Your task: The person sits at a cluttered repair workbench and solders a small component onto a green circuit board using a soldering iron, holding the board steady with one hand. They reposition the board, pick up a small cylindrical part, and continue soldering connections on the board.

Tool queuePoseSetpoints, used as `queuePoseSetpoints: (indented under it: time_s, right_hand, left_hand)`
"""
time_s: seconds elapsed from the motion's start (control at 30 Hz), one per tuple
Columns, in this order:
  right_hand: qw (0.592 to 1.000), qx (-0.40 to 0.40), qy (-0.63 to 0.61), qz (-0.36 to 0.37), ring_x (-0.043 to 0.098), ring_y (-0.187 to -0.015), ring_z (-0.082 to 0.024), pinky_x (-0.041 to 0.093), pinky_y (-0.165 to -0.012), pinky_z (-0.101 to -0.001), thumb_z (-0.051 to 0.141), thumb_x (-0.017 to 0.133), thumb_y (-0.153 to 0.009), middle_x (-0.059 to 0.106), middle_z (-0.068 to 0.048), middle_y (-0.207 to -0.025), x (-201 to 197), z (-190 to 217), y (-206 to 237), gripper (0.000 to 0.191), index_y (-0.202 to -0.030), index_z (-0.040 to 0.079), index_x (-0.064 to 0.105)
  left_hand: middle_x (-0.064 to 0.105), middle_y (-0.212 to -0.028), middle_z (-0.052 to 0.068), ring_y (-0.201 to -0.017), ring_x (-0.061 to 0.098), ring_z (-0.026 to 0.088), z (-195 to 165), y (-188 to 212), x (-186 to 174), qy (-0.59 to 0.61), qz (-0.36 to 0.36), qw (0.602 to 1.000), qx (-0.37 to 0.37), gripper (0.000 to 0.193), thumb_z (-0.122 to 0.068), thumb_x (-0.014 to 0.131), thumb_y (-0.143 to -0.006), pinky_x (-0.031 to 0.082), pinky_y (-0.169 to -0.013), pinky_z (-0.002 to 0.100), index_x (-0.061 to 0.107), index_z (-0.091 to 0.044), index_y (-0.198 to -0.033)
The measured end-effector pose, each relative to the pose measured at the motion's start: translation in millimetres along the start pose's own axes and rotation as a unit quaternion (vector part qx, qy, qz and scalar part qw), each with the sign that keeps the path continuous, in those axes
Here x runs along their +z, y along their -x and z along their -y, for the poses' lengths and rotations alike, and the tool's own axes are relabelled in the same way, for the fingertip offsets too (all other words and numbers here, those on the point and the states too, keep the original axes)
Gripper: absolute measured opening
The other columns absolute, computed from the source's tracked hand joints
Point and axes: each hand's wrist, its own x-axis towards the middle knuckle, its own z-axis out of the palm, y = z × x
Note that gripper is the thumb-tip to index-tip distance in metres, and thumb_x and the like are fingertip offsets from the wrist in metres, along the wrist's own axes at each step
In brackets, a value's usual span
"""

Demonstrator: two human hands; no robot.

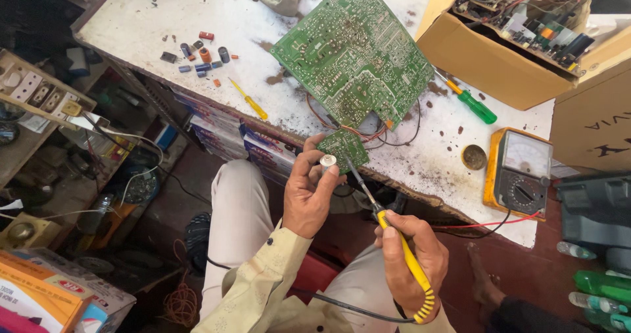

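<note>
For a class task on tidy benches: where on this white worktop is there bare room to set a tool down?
The widest bare patch on the worktop lies at its left end, above the loose capacitors. A smaller strip runs between the yellow screwdriver and the big circuit board. The right is crowded: green screwdriver, cardboard box, meter, small tin.

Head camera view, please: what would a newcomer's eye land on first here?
Probably the large green circuit board lying solder-side up on the stained white bench. Below it, the left hand holds a small green board, while the right hand points a yellow-handled soldering iron at it.
</note>
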Motion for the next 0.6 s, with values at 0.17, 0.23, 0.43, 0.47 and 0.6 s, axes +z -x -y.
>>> queuePoseSetpoints:
  time_s: [0.17,0.23,0.43,0.47,0.6]
  right_hand:
    - [1.000,-0.004,-0.003,0.001,0.069,-0.072,-0.012,0.058,-0.069,-0.0255,0.004,0.060,-0.096,0.074,-0.010,-0.088,1.4,1.7,-0.6,0.019,-0.114,0.000,0.068]
    - [1.000,-0.002,-0.007,0.002,0.068,-0.072,-0.012,0.057,-0.068,-0.0253,0.004,0.060,-0.097,0.074,-0.010,-0.088,1.8,2.4,-1.1,0.020,-0.114,0.000,0.068]
    - [0.999,-0.001,-0.030,0.010,0.066,-0.072,-0.011,0.055,-0.067,-0.0244,0.005,0.060,-0.098,0.073,-0.010,-0.087,2.8,2.2,-2.2,0.020,-0.115,-0.001,0.067]
    - [1.000,-0.002,-0.026,0.010,0.067,-0.072,-0.011,0.055,-0.067,-0.0241,0.005,0.060,-0.098,0.073,-0.009,-0.087,3.0,2.1,-2.4,0.020,-0.115,-0.001,0.067]
    - [0.999,0.012,-0.028,0.011,0.066,-0.071,-0.011,0.055,-0.065,-0.0237,0.006,0.061,-0.097,0.073,-0.009,-0.086,4.0,2.3,-3.2,0.020,-0.114,-0.001,0.068]
  left_hand:
    - [0.033,-0.162,0.010,-0.116,0.063,0.015,-0.9,-0.1,-1.8,0.000,0.001,1.000,0.001,0.023,0.001,0.057,-0.103,0.060,-0.092,0.032,0.051,-0.003,-0.124]
    - [0.033,-0.162,0.010,-0.117,0.063,0.015,-1.1,-0.3,-2.0,-0.001,0.003,1.000,0.001,0.023,0.001,0.057,-0.103,0.060,-0.093,0.032,0.051,-0.003,-0.125]
    - [0.034,-0.161,0.009,-0.119,0.062,0.015,-1.2,-1.0,-1.3,0.016,-0.003,1.000,-0.007,0.024,0.000,0.057,-0.103,0.060,-0.093,0.032,0.050,-0.005,-0.125]
    - [0.034,-0.161,0.009,-0.119,0.062,0.015,-1.1,-1.0,-1.2,0.019,-0.004,1.000,-0.008,0.024,0.000,0.057,-0.103,0.060,-0.093,0.032,0.050,-0.005,-0.125]
    - [0.034,-0.161,0.009,-0.119,0.061,0.015,-1.2,-0.7,-0.8,0.028,-0.007,0.999,-0.013,0.024,0.000,0.057,-0.103,0.061,-0.092,0.033,0.050,-0.006,-0.125]
